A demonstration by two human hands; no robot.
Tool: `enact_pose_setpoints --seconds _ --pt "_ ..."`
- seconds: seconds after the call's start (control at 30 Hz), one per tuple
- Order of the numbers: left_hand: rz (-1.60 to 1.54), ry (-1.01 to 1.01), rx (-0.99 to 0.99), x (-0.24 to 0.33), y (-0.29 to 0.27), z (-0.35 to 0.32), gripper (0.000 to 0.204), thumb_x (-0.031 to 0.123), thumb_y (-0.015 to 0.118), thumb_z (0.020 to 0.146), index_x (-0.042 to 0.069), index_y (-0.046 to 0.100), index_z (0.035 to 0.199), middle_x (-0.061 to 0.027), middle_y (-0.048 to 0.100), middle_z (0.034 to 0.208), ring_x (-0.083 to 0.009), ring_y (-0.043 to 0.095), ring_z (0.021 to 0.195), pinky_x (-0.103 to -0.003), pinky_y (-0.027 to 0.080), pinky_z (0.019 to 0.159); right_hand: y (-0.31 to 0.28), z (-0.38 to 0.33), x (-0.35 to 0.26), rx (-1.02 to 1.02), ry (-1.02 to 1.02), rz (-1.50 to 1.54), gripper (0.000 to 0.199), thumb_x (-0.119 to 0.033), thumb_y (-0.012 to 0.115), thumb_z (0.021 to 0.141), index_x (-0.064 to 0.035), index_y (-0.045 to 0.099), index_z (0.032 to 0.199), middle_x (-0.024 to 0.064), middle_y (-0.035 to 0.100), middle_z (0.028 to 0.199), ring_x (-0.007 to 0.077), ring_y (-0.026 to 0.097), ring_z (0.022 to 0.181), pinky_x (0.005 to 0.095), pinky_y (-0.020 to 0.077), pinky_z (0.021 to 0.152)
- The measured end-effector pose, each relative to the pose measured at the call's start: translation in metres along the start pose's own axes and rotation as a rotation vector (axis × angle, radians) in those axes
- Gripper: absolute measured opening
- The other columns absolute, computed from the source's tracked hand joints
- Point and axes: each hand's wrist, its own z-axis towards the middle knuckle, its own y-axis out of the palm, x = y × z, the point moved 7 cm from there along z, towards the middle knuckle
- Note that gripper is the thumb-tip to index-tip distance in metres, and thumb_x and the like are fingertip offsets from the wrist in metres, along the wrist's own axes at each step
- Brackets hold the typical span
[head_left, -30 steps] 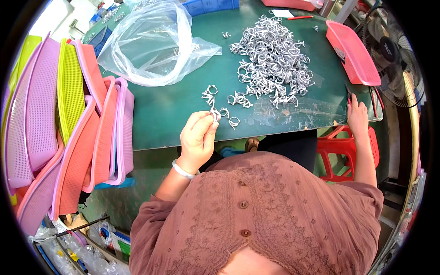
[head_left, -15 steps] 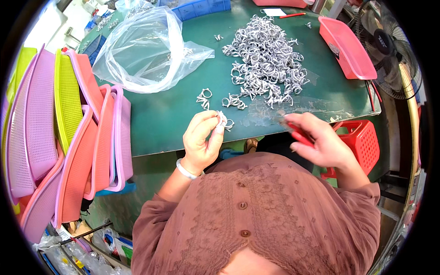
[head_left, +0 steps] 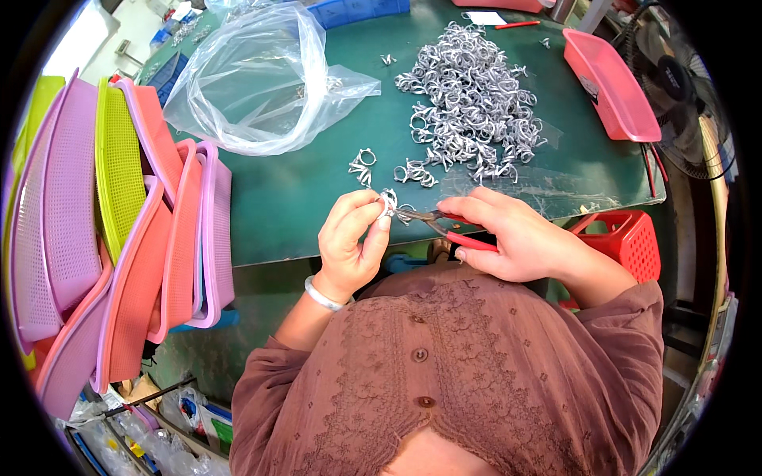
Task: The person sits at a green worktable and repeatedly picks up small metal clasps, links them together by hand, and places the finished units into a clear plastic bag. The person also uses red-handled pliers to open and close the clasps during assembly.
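Note:
Between the thumb and fingers of my left hand [head_left: 353, 232] is a small silver-grey metal ring [head_left: 388, 201], pinched near the front edge of the green table. My right hand [head_left: 517, 233] grips red-handled pliers [head_left: 473, 241], whose dark jaws reach left and meet the ring or lie right at it; exact contact is too small to tell. Another ring lies partly hidden behind the jaws. Just beyond my hands are a few loose rings [head_left: 363, 165] and a small cluster of rings [head_left: 416, 172]. A large heap of the same rings [head_left: 475, 99] lies farther back.
A clear plastic bag [head_left: 262, 87] lies at the back left, near a blue bin [head_left: 359, 10]. Stacked purple, orange and green baskets [head_left: 139, 238] crowd the left. At right are a pink tray [head_left: 607, 83], a fan [head_left: 673, 79] and a red plastic stool [head_left: 631, 246].
My right hand has moved left, bringing the pliers from apart to the ring at my left hand. The left hand keeps its pinch. The whole view has shifted slightly.

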Motion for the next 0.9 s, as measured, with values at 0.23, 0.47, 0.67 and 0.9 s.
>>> enact_pose_setpoints --seconds 0.23,0.47,0.67,0.9 --pt "0.024 0.023 -0.026 -0.002 0.004 0.002 0.012 -0.003 0.060 0.074 -0.002 0.057 0.086 -0.0132 0.057 0.086 -0.0237 0.057 0.073 -0.029 0.046 0.063 0.002 0.003 0.003 -0.011 0.041 0.000 0.044 -0.015 0.061 0.073 -0.0061 0.048 0.114 0.0178 0.051 0.087 0.0354 0.054 0.081 0.0400 0.0441 0.070" --pt "0.017 -0.008 -0.040 -0.003 0.007 0.000 0.007 -0.003 0.057 0.075 -0.002 0.054 0.081 -0.0130 0.056 0.083 -0.0244 0.055 0.069 -0.029 0.045 0.061 0.007 0.005 0.008 -0.036 0.060 -0.058 0.048 -0.010 0.060 0.070 -0.0070 0.047 0.116 0.0176 0.051 0.089 0.0354 0.053 0.083 0.0403 0.0442 0.073" --pt "-0.004 -0.059 -0.068 -0.006 0.012 -0.001 0.002 -0.002 0.053 0.077 -0.002 0.052 0.078 -0.0127 0.056 0.078 -0.0217 0.054 0.067 -0.029 0.045 0.061 0.004 0.003 0.005 -0.048 0.063 -0.134 0.050 -0.008 0.061 0.068 -0.0074 0.047 0.117 0.0172 0.051 0.089 0.0350 0.053 0.085 0.0399 0.0445 0.074" --pt "-0.031 -0.070 -0.134 -0.009 0.016 -0.001 0.005 0.000 0.050 0.082 -0.002 0.052 0.078 -0.0106 0.057 0.078 -0.0175 0.055 0.066 -0.027 0.045 0.061 0.004 0.005 0.012 -0.120 0.088 -0.027 0.047 -0.011 0.062 0.070 -0.0058 0.048 0.115 0.0174 0.052 0.089 0.0344 0.053 0.086 0.0396 0.0439 0.074"
